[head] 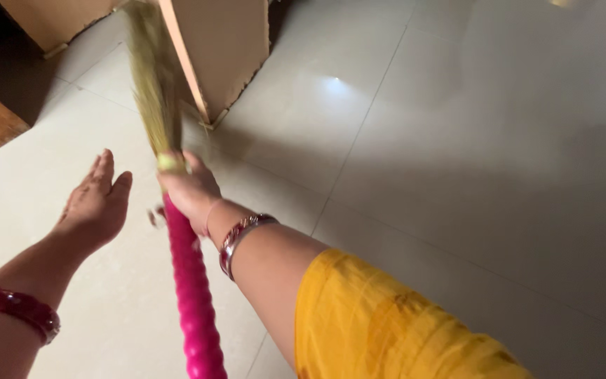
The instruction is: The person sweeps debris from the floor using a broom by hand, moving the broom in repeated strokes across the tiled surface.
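Right hand [189, 191] has its fingers clamped around a broom [191, 295] at the top of its pink handle, bristles blurred and pointing away toward a wooden cabinet [222, 49]. Left hand [96, 200] hovers just beside it, holding nothing, fingers loosely together. Broom is held over the pale tiled floor [457, 140]. Yellow sleeve [380, 323] on right arm.
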